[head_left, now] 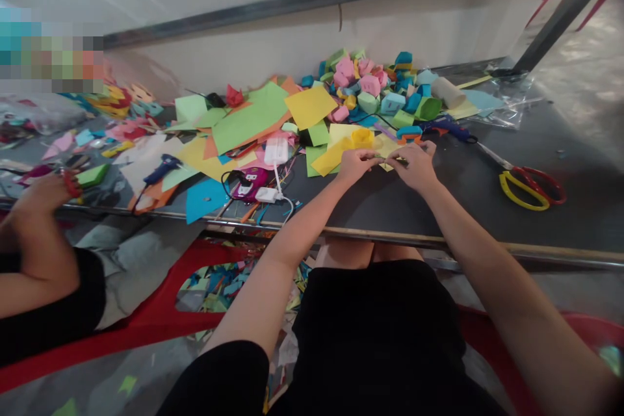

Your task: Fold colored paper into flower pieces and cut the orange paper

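My left hand (355,164) and my right hand (415,162) meet at the middle of the dark table (468,208). Both hands are closed in a pinch on a small piece of yellow paper (385,155) held between them. Just beyond the fingers lie a yellow paper strip (331,157) and a yellow curled paper ring (361,137). A red and yellow pair of scissors (529,183) lies to the right of my right hand.
Coloured paper sheets (253,118) and a heap of folded paper pieces (375,88) cover the far side. A blue glue gun (163,168), a white charger (275,151) and a purple device (247,183) lie left. Another person's hand (46,190) works at far left. A red stool (160,312) stands below.
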Motion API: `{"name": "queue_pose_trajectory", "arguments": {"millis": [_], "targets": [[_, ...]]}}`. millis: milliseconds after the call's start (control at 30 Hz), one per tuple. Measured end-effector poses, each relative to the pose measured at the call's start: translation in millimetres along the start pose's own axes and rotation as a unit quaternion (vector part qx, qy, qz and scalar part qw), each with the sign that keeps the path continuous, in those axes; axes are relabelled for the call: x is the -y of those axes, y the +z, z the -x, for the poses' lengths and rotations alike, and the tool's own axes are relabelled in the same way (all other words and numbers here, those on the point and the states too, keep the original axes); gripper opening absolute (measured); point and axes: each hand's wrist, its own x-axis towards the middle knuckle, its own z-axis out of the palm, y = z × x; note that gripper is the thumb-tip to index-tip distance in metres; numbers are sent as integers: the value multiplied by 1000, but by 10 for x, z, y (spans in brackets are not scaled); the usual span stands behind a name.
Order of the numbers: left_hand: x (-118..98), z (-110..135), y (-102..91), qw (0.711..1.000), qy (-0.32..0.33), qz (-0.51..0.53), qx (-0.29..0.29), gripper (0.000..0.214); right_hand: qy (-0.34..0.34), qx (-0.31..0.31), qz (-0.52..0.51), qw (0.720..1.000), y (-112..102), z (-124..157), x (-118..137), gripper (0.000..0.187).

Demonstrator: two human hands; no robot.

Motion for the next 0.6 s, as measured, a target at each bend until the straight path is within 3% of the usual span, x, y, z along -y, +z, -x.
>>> {"name": "queue_pose_trajectory", "arguments": {"millis": [100, 600], "targets": [[-26, -1, 14, 1000, 9, 0, -25, 38, 11, -10, 0, 1000, 17, -9, -24, 35], [-140, 37, -1, 1000, -9, 4, 8, 48, 28, 14, -27, 999, 11, -26, -44, 31]]}}
